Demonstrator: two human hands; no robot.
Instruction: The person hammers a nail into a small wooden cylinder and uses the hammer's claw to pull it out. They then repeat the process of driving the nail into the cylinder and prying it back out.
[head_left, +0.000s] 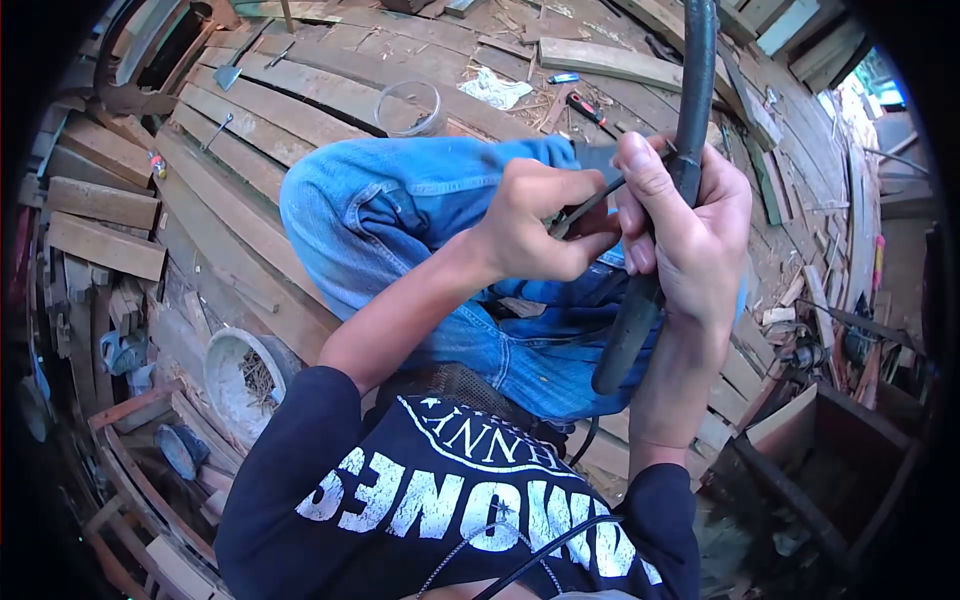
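Note:
My left hand [545, 220] is closed in a pinch on a thin dark strip [590, 203] that runs across to the tube beside my other hand. My right hand [695, 215] is wrapped around a curved black tube [697, 75], its thumb lying along the near side. The tube rises past the top of the view, and its thicker rounded lower end [625, 345] hangs over my lap. Both hands are close together above my jeans [400, 190]. The spot where strip and tube meet is partly hidden by my fingers.
On the plank floor beyond my knees are a clear round container [408, 108], a white cloth [495, 90], a blue lighter-like object [563, 78] and a red-black screwdriver [587, 108]. A pale bucket [235, 375] stands left; a wooden box [800, 440] is at right.

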